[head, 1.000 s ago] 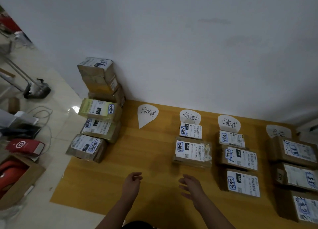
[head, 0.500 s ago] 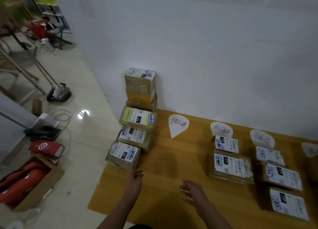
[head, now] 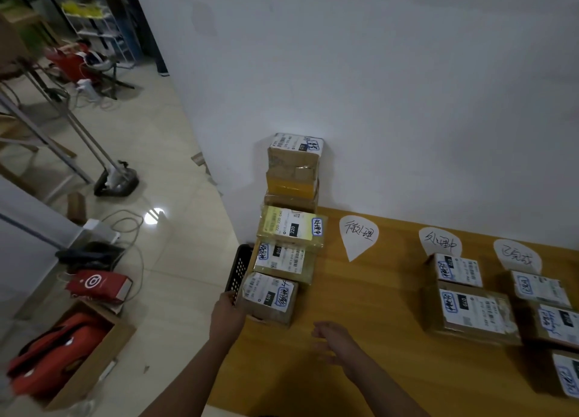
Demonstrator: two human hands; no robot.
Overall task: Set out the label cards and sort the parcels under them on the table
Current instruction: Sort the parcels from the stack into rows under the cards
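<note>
Three white label cards lie along the back of the wooden table [head: 369,294]: one [head: 358,234] with bare wood below it, a second [head: 440,242] and a third [head: 517,255]. Two parcels [head: 470,310] sit under the second card, and more [head: 539,288] under the third. Unsorted parcels are piled at the table's left end, with a tall stack [head: 296,145] at the wall. My left hand [head: 227,316] touches the left side of the nearest parcel [head: 269,297]. My right hand [head: 329,338] hovers just right of that parcel, fingers relaxed, holding nothing.
A black perforated basket [head: 239,269] stands against the table's left edge beside the pile. On the floor to the left are a cardboard box [head: 94,369] holding something red, a red bag [head: 97,285], cables and a stand base [head: 116,181]. A white wall backs the table.
My view has swung left, bringing the parcel pile to the middle. My left hand has reached forward to the nearest parcel's left side, and my right hand has followed towards it.
</note>
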